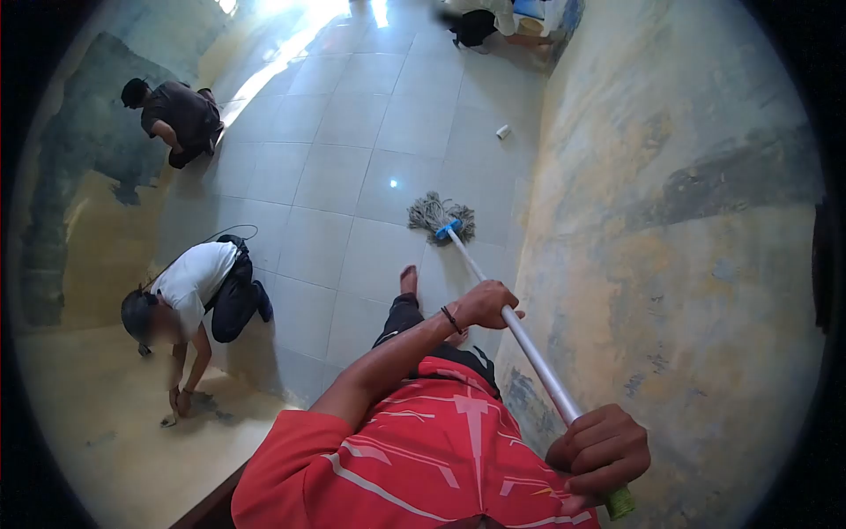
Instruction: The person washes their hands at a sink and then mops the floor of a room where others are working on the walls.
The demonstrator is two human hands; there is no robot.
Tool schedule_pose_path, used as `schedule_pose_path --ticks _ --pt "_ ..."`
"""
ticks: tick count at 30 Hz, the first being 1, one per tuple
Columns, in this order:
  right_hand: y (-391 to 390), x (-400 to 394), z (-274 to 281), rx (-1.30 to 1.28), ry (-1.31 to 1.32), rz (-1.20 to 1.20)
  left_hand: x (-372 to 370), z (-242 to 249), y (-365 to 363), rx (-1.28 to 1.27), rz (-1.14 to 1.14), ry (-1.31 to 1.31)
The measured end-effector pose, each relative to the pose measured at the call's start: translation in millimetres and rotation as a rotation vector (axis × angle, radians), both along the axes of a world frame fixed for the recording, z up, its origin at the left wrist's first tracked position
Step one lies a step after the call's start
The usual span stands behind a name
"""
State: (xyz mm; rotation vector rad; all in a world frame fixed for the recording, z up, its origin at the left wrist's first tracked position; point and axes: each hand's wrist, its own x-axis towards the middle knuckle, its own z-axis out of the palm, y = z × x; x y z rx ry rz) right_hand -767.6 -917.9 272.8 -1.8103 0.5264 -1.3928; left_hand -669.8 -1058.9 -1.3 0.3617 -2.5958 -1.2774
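A string mop (443,218) with grey strands and a blue socket rests its head on the tiled floor ahead of me. Its silvery pole (539,363) slants back toward my right side. Partway along the pole, my left hand (489,304) is closed round it, a dark band on the wrist. My right hand (604,451) wraps the upper end, just above a green end piece (620,503). My bare feet (408,279) stand on the tiles behind the mop head.
A stained wall (652,264) runs close along my right. At left, a person in a white shirt (196,280) bends to the wall's surface; a person in dark clothes (181,119) crouches farther off. Another person (480,22) is at the far right. A small white cylinder (503,132) lies on the floor.
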Motion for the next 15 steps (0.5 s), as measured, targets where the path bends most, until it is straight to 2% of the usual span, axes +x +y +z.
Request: schedule_pose_path --ticks 6,11,13,15 --pt "26 -2 -6 -0.061 -0.082 0.144 29 7 27 -0.043 -0.047 -0.074" --pt "9 22 -32 -0.068 -0.145 0.234 86 1 2 -0.094 -0.072 -0.182" --pt "-7 37 -40 -0.009 -0.169 0.282 116 -5 -12 -0.088 -0.056 -0.196" --pt "-22 60 -42 0.041 -0.172 0.243 150 -10 -22 -0.115 0.071 -0.115"
